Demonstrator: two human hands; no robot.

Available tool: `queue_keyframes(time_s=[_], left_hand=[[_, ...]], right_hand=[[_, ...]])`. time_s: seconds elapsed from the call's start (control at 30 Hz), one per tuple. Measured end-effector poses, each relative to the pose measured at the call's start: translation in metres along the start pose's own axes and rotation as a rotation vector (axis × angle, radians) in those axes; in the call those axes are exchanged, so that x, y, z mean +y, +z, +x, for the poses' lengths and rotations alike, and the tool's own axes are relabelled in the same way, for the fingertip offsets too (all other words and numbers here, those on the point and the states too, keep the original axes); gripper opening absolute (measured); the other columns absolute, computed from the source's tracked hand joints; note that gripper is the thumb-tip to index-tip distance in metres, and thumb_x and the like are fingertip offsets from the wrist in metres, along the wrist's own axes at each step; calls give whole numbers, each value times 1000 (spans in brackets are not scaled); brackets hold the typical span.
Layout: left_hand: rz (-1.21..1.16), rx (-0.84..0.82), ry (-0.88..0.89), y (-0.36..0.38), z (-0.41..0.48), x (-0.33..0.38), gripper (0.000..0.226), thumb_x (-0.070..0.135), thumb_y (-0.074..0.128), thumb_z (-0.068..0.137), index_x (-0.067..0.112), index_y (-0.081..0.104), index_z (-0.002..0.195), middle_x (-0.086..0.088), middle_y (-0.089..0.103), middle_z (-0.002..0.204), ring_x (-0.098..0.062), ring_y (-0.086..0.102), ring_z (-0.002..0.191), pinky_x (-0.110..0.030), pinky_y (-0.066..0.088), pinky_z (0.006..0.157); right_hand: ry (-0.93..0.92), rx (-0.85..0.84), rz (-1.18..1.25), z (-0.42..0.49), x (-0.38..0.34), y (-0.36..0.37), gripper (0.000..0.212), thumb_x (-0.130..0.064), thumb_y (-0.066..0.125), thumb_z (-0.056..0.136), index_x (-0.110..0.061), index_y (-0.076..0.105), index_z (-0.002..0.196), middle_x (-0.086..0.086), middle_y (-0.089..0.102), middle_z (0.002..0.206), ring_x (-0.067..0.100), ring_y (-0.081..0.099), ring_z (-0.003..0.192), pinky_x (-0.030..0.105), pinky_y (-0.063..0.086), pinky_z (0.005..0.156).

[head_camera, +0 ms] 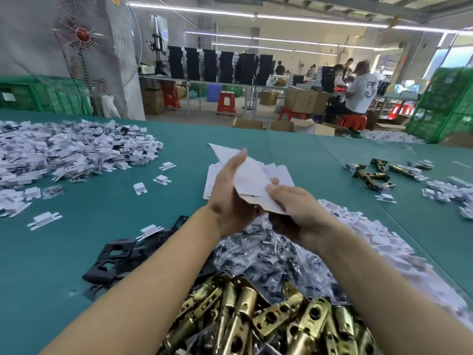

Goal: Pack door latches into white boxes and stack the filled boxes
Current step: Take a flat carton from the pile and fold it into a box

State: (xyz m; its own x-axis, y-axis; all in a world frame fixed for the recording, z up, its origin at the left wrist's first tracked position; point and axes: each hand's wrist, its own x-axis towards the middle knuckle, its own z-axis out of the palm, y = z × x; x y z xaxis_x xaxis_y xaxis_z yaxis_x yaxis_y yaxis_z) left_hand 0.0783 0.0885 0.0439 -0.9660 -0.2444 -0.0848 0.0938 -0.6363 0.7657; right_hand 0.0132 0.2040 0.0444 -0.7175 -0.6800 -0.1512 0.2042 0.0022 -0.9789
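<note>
A flat, partly folded white box point(249, 175) is held above the green table point(102, 226), between both hands. My left hand point(230, 190) grips its left side with the fingers up along the card. My right hand point(294, 203) pinches its lower right edge with thumb and fingers. More flat white box blanks point(277, 172) lie on the table just behind. A heap of brass door latches point(268, 321) fills the near edge under my forearms. A few more brass latches point(376, 172) lie at the far right.
Small clear bags of parts point(268, 252) are piled below my hands. Black plates point(115, 260) lie to the left. Heaps of small white plastic pieces point(64, 149) cover the left and right point(371, 234) of the table. Green crates point(445, 103) and seated workers are beyond.
</note>
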Motion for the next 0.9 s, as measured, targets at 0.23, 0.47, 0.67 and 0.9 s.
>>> queue_keyframes(time_s=[0.23, 0.47, 0.67, 0.9], left_hand=[[-166, -39, 68, -12, -61, -3, 79, 69, 62, 78, 4, 58, 123, -20, 59, 122, -33, 56, 114, -50, 45, 108], [-38, 1, 18, -10, -78, 1, 88, 80, 57, 77, 8, 68, 127, -20, 57, 140, -32, 55, 130, -50, 44, 108], [11, -35, -59, -4, -80, -6, 76, 76, 56, 81, 9, 70, 115, -14, 68, 116, -33, 66, 109, -48, 55, 91], [196, 138, 98, -17, -87, -4, 61, 49, 61, 84, 3, 66, 124, -22, 69, 119, -37, 68, 108, -47, 55, 93]], right_hand=[[-302, -41, -682, -60, 16, 13, 37, -48, 58, 95, -14, 59, 82, -11, 58, 63, 5, 49, 52, 28, 37, 52], [-812, 128, -1140, -84, 19, 18, 54, -39, 67, 86, -31, 48, 135, -17, 48, 115, -6, 54, 87, 16, 42, 67], [-899, 60, -1178, -85, 19, 34, 56, -37, 45, 96, -23, 39, 150, 6, 56, 136, 33, 64, 98, 47, 56, 75], [-722, 138, -923, -84, 20, 37, 49, -8, 43, 86, -31, 50, 129, 6, 66, 115, 24, 62, 97, 41, 53, 80]])
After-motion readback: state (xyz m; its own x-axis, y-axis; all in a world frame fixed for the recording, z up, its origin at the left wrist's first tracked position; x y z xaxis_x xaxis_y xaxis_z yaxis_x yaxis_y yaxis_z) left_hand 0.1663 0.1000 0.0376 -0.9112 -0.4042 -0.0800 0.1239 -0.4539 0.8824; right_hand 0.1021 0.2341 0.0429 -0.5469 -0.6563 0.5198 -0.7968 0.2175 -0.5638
